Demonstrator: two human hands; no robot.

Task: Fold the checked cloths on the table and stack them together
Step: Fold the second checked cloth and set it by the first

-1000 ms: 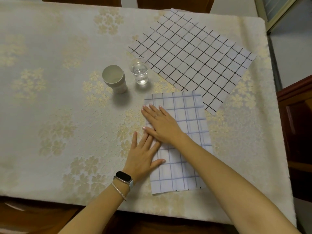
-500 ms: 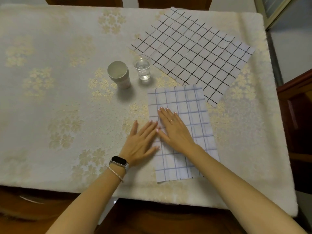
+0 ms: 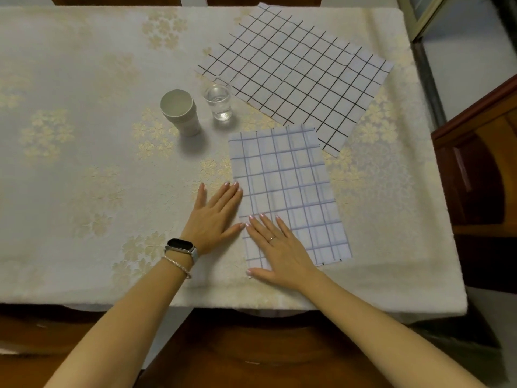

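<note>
A folded blue-checked cloth [image 3: 288,180] lies as a tall rectangle near the table's front edge. Behind it, a larger black-checked cloth [image 3: 296,71] lies spread flat and turned at an angle; its near corner is overlapped by the folded cloth. My right hand [image 3: 279,250] rests flat, fingers spread, on the folded cloth's near-left corner. My left hand [image 3: 215,217] lies flat on the tablecloth just left of the cloth's left edge, its fingertips touching that edge. Neither hand grips anything.
A beige cup [image 3: 180,112] and a clear glass of water [image 3: 219,102] stand side by side left of the cloths. The table [image 3: 84,163] wears a cream floral tablecloth. A dark wooden cabinet [image 3: 481,177] stands at the right.
My right hand slid down the folded cloth from its upper part to its near-left corner. My left hand moved off the cloth's lower part to the tablecloth beside its left edge.
</note>
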